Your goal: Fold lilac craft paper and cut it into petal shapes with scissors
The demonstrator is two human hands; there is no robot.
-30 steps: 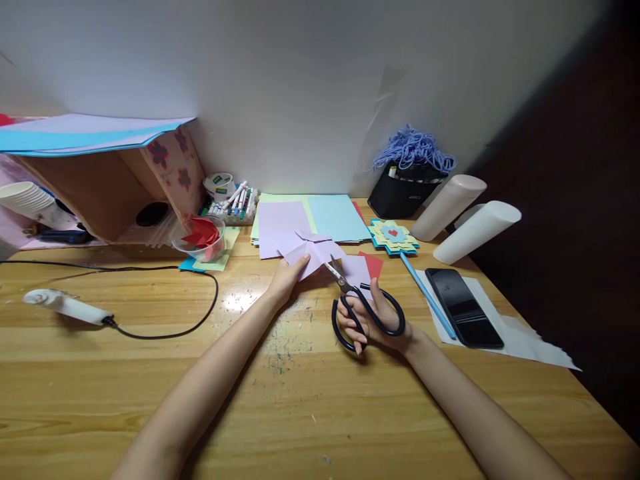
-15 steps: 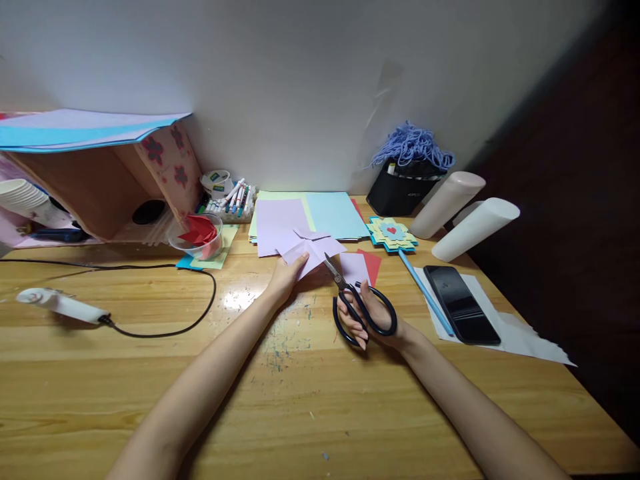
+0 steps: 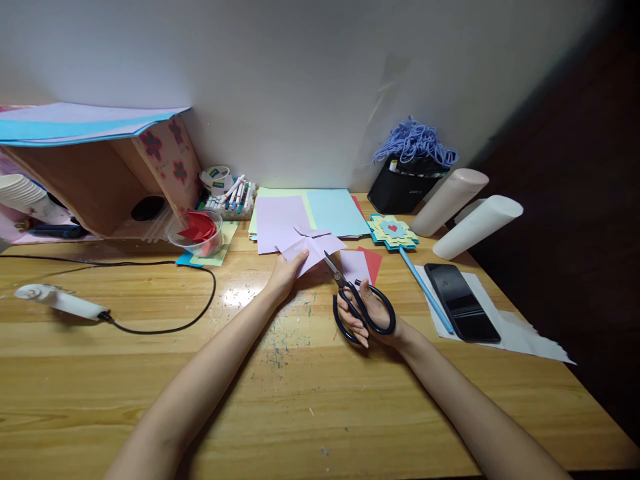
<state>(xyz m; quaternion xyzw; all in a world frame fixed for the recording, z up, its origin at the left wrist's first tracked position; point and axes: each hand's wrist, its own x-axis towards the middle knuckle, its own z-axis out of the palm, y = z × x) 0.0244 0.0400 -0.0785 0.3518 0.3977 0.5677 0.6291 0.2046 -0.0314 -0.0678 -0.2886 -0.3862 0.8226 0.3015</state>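
Note:
My left hand (image 3: pixel 286 271) pinches the lower edge of a cut and creased lilac paper (image 3: pixel 311 248) between thumb and fingers. The paper has several points and overlaps the front of a stack with a lilac sheet (image 3: pixel 280 217) and a light blue sheet (image 3: pixel 334 212). In my right hand (image 3: pixel 369 313) are black-handled scissors (image 3: pixel 363 308), their tips beside the paper's right side. Just behind the scissors lie a small lilac square (image 3: pixel 354 265) and a red paper piece (image 3: pixel 371 262).
A phone (image 3: pixel 463 303) and blue stick (image 3: pixel 425 290) lie at the right. White cylinders (image 3: pixel 477 227) stand behind them. At the left are a glue gun (image 3: pixel 65 301) with its cord, a plastic bowl (image 3: pixel 216 245) holding red paper, and a box (image 3: pixel 173 167).
The view has shifted very slightly. Both hands keep their holds on the paper and the scissors, with hardly any movement.

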